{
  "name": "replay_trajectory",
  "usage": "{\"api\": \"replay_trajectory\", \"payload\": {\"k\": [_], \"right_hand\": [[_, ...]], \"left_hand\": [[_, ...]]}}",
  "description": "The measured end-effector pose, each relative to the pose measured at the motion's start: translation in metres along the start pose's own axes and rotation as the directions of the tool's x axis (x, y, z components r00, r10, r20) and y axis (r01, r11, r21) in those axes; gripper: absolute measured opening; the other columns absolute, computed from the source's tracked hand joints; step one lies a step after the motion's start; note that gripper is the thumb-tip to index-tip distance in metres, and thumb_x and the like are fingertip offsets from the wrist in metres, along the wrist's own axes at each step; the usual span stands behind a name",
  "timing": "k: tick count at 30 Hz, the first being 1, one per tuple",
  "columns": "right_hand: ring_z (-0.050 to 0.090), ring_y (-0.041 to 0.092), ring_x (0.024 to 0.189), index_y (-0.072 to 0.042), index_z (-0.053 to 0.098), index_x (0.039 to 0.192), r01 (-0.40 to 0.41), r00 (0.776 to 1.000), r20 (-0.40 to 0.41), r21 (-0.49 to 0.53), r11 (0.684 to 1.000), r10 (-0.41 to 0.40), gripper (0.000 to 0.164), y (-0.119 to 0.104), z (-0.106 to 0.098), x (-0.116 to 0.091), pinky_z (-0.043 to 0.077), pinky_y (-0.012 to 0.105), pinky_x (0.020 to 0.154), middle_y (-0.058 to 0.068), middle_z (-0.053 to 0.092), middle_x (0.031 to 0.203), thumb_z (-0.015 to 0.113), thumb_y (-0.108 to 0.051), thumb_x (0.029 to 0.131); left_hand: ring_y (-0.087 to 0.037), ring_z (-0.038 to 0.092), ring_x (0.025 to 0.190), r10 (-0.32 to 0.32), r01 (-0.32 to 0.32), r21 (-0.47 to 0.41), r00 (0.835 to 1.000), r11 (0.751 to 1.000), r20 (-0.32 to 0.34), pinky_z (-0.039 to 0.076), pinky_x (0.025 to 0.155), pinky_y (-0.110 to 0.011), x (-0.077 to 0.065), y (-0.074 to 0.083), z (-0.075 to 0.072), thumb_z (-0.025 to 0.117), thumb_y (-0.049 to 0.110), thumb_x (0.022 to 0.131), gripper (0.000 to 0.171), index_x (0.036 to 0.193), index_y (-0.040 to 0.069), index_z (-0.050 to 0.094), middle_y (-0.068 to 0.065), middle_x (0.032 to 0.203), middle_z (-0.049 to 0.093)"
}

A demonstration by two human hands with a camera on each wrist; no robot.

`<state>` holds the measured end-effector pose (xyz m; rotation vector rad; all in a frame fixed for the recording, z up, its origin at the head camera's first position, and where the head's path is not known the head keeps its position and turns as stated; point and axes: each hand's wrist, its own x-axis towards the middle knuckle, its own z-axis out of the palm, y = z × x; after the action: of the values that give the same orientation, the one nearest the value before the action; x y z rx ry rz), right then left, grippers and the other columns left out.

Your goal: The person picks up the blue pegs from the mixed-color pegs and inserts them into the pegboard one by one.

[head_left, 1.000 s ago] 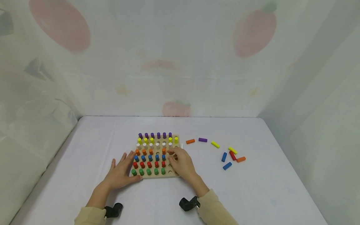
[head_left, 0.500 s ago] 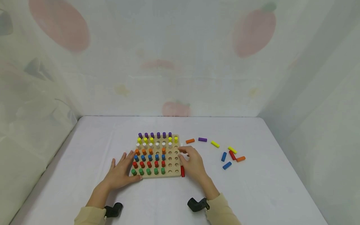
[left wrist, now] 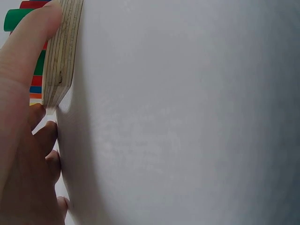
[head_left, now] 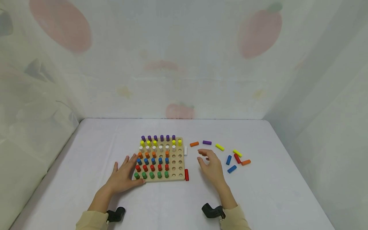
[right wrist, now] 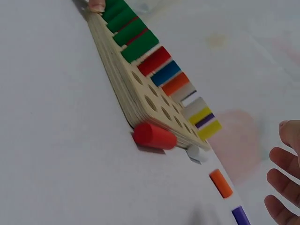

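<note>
A wooden pegboard (head_left: 176,178) stands on the table with rows of purple, yellow, white, orange, blue, red and green pegs upright in it. Several holes on its right side are bare. My left hand (head_left: 122,178) rests against the board's near left corner, fingers spread along the left side. In the left wrist view the thumb (left wrist: 35,35) presses the board's layered edge. To the right of the board my right hand (head_left: 212,166) hovers over the table with nothing in it, fingers loosely bent. A red peg (head_left: 187,175) and a white peg (head_left: 185,151) lie alongside the board's right edge.
Loose pegs lie scattered further right: an orange peg (head_left: 194,144), a purple peg (head_left: 207,142), a yellow peg (head_left: 219,147), a blue peg (head_left: 228,160) and several more. A patterned curtain (head_left: 224,95) hangs behind the white table (head_left: 276,191).
My right hand has moved right, from over the board's right side to the table beside it, uncovering bare holes and the red peg. My left hand has stayed in place.
</note>
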<state>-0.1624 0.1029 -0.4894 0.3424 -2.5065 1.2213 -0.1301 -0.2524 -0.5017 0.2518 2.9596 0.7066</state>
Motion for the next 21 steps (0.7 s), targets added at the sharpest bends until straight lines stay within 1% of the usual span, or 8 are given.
{"api": "replay_trajectory", "payload": {"k": [3, 7, 13, 21], "right_hand": [[0.057, 0.011, 0.1, -0.016, 0.059, 0.115, -0.01, 1.0, -0.02, 0.004, 1.0, 0.01, 0.03, 0.006, -0.009, -0.002, 0.053, 0.034, 0.082, -0.003, 0.063, 0.108, 0.065, -0.013, 0.085], [0.057, 0.012, 0.103, -0.015, 0.058, 0.116, -0.047, 0.999, -0.026, 0.016, 0.999, 0.047, 0.031, 0.013, -0.022, -0.006, 0.052, 0.036, 0.084, -0.002, 0.063, 0.11, 0.065, -0.013, 0.085], [0.058, 0.017, 0.103, -0.012, 0.06, 0.115, -0.076, 0.995, -0.061, 0.026, 0.997, 0.078, 0.032, 0.024, -0.041, -0.011, 0.051, 0.04, 0.085, 0.001, 0.064, 0.11, 0.067, -0.009, 0.083], [0.058, 0.02, 0.105, -0.008, 0.06, 0.115, -0.087, 0.991, -0.103, -0.004, 0.996, 0.086, 0.035, 0.039, -0.06, -0.018, 0.051, 0.043, 0.084, 0.005, 0.064, 0.113, 0.068, -0.005, 0.081]], "left_hand": [[-0.042, 0.015, 0.138, -0.002, 0.002, 0.003, 1.0, 1.0, -0.001, -0.002, 0.103, -0.068, 0.0, 0.0, 0.0, 0.071, 0.063, 0.063, 0.107, 0.147, 0.014, 0.024, -0.014, 0.151, 0.025], [-0.042, 0.014, 0.138, -0.005, 0.005, 0.004, 1.0, 1.0, -0.003, -0.002, 0.103, -0.068, 0.001, -0.001, 0.001, 0.07, 0.064, 0.063, 0.108, 0.147, 0.015, 0.024, -0.014, 0.151, 0.025], [-0.041, 0.015, 0.138, -0.004, 0.004, 0.005, 1.0, 1.0, -0.009, -0.002, 0.103, -0.069, 0.002, -0.003, 0.003, 0.069, 0.067, 0.062, 0.108, 0.147, 0.017, 0.024, -0.013, 0.151, 0.025], [-0.041, 0.013, 0.139, -0.012, 0.012, -0.005, 1.0, 1.0, -0.001, -0.003, 0.103, -0.068, 0.001, -0.001, 0.001, 0.07, 0.065, 0.063, 0.107, 0.147, 0.014, 0.025, -0.014, 0.151, 0.024]]}}
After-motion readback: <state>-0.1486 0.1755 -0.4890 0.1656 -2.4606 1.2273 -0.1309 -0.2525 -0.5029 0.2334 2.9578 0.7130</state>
